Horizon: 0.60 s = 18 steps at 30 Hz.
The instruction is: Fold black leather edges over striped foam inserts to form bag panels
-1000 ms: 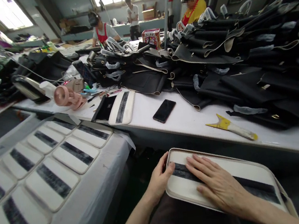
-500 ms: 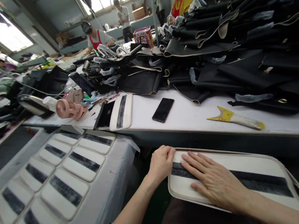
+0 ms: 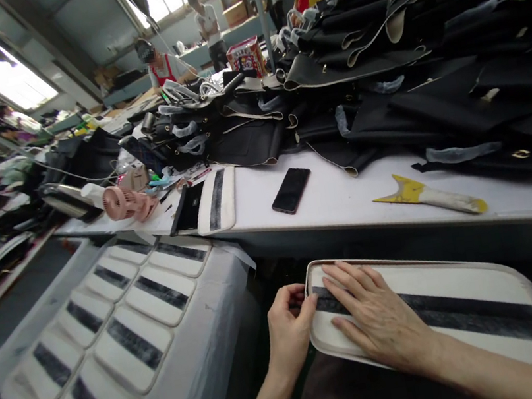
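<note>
Landmark: phone (image 3: pixel 291 190), dark, lying flat on the white-topped desk (image 3: pixel 346 197). Long white panel (image 3: pixel 447 276) with black stripe and rim: on the person's side of the phone, reaching off to the right of it, over dark cloth (image 3: pixel 345 394) at the lap.

Left hand (image 3: pixel 290 329): on the person's side of the phone, at the panel's left end. Thumb on the rim, fingers curled just beside it; can't tell if this grip is clamped on the edge. Right hand (image 3: pixel 376 319): nearer the person than the phone and right of it, palm down on the panel across the stripe, fingers extended and slightly spread, grip apart, not closed round anything.

Right of phone: yellow tool (image 3: pixel 428 195), notched end towards the phone. Just left of phone: small striped panel (image 3: pixel 226 199), black piece (image 3: pixel 190 207) beside it. Further left: pink fan (image 3: pixel 144 204), then metal kettle (image 3: pixel 69 201). Left of phone and nearer the person: striped panels (image 3: pixel 165 294) in rows on a covered side surface (image 3: pixel 200 329). Behind phone and to its right: heaped black pieces (image 3: pixel 432 108). Well beyond phone: red box (image 3: pixel 244 56), co-worker in red apron (image 3: pixel 164 68).
</note>
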Each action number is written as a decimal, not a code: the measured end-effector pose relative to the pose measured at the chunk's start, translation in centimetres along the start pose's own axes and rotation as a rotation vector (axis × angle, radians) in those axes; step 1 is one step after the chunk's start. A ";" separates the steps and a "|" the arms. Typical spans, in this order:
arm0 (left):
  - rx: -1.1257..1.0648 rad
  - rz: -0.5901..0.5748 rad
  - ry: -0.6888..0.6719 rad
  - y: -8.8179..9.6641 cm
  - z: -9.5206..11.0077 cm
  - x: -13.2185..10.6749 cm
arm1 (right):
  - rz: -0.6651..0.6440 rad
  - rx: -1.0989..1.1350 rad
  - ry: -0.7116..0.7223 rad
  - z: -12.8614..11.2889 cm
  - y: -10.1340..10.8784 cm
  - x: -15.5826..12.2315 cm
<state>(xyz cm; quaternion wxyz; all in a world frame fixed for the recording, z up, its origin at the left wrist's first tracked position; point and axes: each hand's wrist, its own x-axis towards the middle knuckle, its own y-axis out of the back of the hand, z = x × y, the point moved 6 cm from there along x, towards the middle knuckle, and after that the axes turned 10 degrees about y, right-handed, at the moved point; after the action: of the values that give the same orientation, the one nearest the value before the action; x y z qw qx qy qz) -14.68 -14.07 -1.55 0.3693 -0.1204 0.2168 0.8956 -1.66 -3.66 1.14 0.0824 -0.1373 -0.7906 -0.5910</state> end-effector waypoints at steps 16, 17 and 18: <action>0.158 0.199 -0.270 0.5 0.8 -2.7 | -0.075 -0.020 0.012 -0.5 -0.5 -0.2; 0.183 0.206 -0.298 0.5 1.0 -2.8 | -0.080 -0.020 0.012 -0.5 -0.6 -0.3; 0.207 0.213 -0.327 0.5 1.2 -3.0 | -0.088 -0.019 0.011 -0.5 -0.6 -0.3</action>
<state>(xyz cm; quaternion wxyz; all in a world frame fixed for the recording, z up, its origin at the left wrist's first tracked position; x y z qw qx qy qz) -13.02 -15.62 0.77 0.3131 0.0889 0.2565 0.9101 -1.60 -4.38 0.63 0.0594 -0.1002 -0.7897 -0.6024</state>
